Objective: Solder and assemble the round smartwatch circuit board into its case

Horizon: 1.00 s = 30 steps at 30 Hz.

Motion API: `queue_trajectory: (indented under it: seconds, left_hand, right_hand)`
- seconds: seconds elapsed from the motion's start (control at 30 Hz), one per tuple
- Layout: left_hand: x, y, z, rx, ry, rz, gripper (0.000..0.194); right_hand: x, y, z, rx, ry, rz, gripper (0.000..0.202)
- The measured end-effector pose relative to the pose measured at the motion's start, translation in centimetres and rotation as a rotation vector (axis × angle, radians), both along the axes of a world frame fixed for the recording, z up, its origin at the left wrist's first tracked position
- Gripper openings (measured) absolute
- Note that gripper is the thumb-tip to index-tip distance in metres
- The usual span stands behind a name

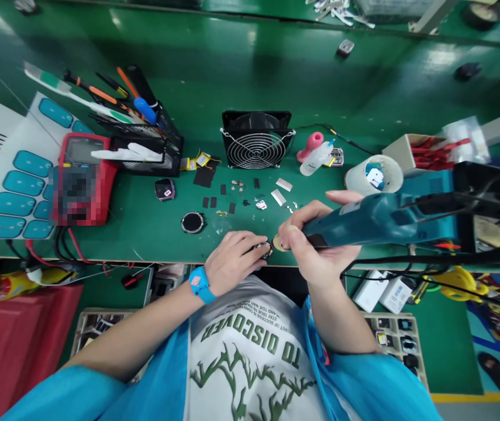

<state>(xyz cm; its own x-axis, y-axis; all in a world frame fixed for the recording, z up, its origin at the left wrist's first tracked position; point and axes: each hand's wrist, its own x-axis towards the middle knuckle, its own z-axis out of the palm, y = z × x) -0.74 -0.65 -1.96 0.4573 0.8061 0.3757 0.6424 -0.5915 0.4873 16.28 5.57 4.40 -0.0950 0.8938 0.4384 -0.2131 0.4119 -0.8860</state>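
My left hand (236,257) is at the front edge of the green bench, its fingers closed on a small dark watch-like part (268,250), mostly hidden by the fingertips. My right hand (315,245) grips a long teal corded power tool (359,221), whose body runs off to the right. The tool's round tan tip (279,242) sits close beside the small part; whether they touch I cannot tell. Left of the hands lies a round dark watch face (192,222). Beyond them are several small dark pads and silvery pieces (278,197).
A black fan (257,140) with a wire guard stands at the back. On the left are a red multimeter (83,152) and a mesh tool holder (144,146). A white tub (375,174), a clear bottle (317,158) and black cables (429,257) are on the right.
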Motion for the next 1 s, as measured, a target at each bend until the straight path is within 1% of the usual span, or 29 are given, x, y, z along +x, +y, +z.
queue_trajectory:
  seconds: [0.3,0.53,0.63,0.7,0.77,0.8,0.83,0.87,0.9,1.0]
  left_hand:
    - [0.0,-0.1,0.0,0.003,0.020,0.009,0.025]
    - [0.0,-0.1,-0.1,0.026,0.023,0.012,0.024]
    - [0.3,-0.2,0.0,0.007,0.031,0.039,0.023]
    - [0.6,-0.3,0.1,-0.020,0.056,0.132,0.030]
    - [1.0,-0.3,0.2,-0.051,0.080,0.245,0.048]
    - [1.0,-0.3,0.4,-0.069,0.082,0.278,0.059]
    - [1.0,-0.2,0.5,-0.090,0.072,0.282,0.068]
    - [0.8,-0.1,0.7,-0.112,0.051,0.247,0.072]
    - [0.5,0.1,0.8,-0.138,0.025,0.184,0.069]
    - [-0.8,0.8,1.1,-0.181,-0.053,-0.044,0.041]
  right_hand:
    - [-0.1,0.1,-0.1,-0.017,-0.016,0.002,0.052]
    - [0.1,-0.2,-0.1,-0.004,-0.056,0.006,0.056]
    - [0.6,-0.2,0.0,0.018,-0.065,-0.026,0.056]
    - [1.0,0.0,0.0,0.041,-0.087,-0.067,0.053]
    - [1.4,0.2,-0.1,0.046,-0.092,-0.098,0.050]
    - [1.5,0.3,-0.1,0.040,-0.086,-0.109,0.049]
    - [1.5,0.5,-0.2,0.031,-0.081,-0.118,0.048]
    - [1.6,0.6,-0.2,0.022,-0.077,-0.127,0.047]
    - [1.6,0.6,-0.3,0.015,-0.074,-0.135,0.047]
    - [1.6,0.8,-0.4,0.008,-0.066,-0.142,0.046]
